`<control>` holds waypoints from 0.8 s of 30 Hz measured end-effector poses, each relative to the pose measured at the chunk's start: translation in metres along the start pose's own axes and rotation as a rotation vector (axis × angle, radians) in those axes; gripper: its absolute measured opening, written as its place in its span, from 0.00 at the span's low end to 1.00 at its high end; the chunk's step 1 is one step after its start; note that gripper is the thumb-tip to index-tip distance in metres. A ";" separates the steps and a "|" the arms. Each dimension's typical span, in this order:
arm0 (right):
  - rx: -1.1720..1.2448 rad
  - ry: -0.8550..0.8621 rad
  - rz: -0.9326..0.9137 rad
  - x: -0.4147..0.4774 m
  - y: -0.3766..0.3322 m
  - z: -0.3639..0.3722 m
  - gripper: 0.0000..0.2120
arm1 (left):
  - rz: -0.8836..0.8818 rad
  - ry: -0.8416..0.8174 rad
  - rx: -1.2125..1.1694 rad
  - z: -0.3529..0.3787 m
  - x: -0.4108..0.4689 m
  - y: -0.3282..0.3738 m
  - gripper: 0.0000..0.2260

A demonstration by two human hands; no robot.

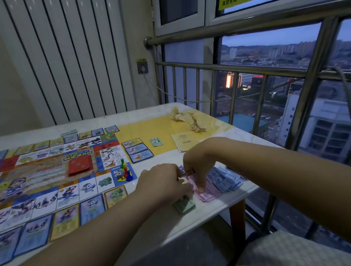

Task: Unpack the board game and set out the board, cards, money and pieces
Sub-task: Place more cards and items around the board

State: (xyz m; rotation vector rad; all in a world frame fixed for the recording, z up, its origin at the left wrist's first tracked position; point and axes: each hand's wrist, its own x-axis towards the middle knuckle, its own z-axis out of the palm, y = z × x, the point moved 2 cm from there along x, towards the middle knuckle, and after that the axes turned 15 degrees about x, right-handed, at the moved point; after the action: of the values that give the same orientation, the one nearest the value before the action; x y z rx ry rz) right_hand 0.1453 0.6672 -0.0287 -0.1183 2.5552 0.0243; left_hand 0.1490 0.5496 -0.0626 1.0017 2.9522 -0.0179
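Note:
The game board (41,174) lies flat on the left of the white table (217,209), ringed by cards (93,208). Coloured pawns (125,171) and a die stand on its blue corner square, and a red card stack (79,165) sits in its middle. At the table's right edge lie pink notes (207,193), blue notes (223,178) and a green note stack (184,206). My right hand (197,166) pinches the pink notes from above. My left hand (164,182) rests curled over the money, just above the green stack; its fingertips are hidden.
Three cards (137,149) and a small green card (156,142) lie on the yellow mat. A rules leaflet (183,140) and crumpled paper (188,119) sit farther back. A metal railing (259,76) and window run behind; the table edge drops off at right.

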 end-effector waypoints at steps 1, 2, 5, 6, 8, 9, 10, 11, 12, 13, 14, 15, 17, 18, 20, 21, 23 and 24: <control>0.008 0.006 -0.010 0.001 0.001 0.001 0.23 | -0.013 -0.026 -0.001 0.003 0.004 0.001 0.16; 0.018 0.009 -0.022 0.000 0.002 0.002 0.24 | -0.017 -0.044 -0.007 0.005 0.007 0.003 0.16; 0.049 0.021 -0.056 -0.003 0.003 0.003 0.24 | -0.030 -0.067 -0.024 0.008 0.014 0.006 0.14; 0.056 0.026 -0.065 -0.004 0.003 0.003 0.24 | -0.034 -0.069 -0.026 0.008 0.015 0.006 0.14; 0.075 0.039 -0.084 -0.006 0.003 0.005 0.24 | -0.032 -0.080 -0.052 0.008 0.017 0.006 0.13; 0.087 0.043 -0.094 -0.008 0.003 0.006 0.23 | -0.032 -0.090 -0.069 0.008 0.017 0.006 0.12; 0.101 0.051 -0.105 -0.009 0.004 0.006 0.22 | -0.034 -0.100 -0.080 0.007 0.017 0.006 0.12; 0.121 0.060 -0.115 -0.010 0.005 0.007 0.20 | -0.035 -0.108 -0.086 0.007 0.017 0.006 0.12; 0.148 0.073 -0.127 -0.012 0.006 0.007 0.17 | -0.034 -0.114 -0.096 0.007 0.017 0.005 0.12; 0.180 0.088 -0.140 -0.014 0.008 0.006 0.13 | -0.028 -0.118 -0.118 0.005 0.016 0.005 0.12; 0.211 0.113 -0.155 -0.017 0.010 0.005 0.10 | -0.017 -0.119 -0.154 0.004 0.014 0.004 0.12; 0.241 0.139 -0.170 -0.020 0.011 0.003 0.10 | -0.003 -0.115 -0.204 0.001 0.012 0.004 0.13; 0.302 0.202 -0.197 -0.027 0.014 -0.002 0.11 | 0.032 -0.104 -0.345 -0.007 0.006 0.003 0.15; 0.336 0.232 -0.208 -0.031 0.015 -0.006 0.10 | 0.050 -0.097 -0.434 -0.011 0.003 0.002 0.14; 0.396 0.282 -0.228 -0.038 0.016 -0.014 0.11 | 0.067 -0.085 -0.597 -0.018 -0.001 0.000 0.09; 0.421 0.311 -0.246 -0.040 0.016 -0.018 0.11 | 0.069 -0.083 -0.663 -0.021 -0.002 -0.001 0.07; 0.480 0.370 -0.287 -0.045 0.017 -0.025 0.11 | 0.068 -0.079 -0.804 -0.023 -0.003 -0.005 0.05; 0.515 0.397 -0.303 -0.047 0.017 -0.028 0.11 | 0.059 -0.073 -0.869 -0.023 -0.003 -0.006 0.05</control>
State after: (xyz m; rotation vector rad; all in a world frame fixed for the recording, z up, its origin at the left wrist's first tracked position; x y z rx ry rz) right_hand 0.1672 0.6867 0.0207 -0.3338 2.8064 -0.8415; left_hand 0.1471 0.5431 -0.0398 0.8839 2.4045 1.0798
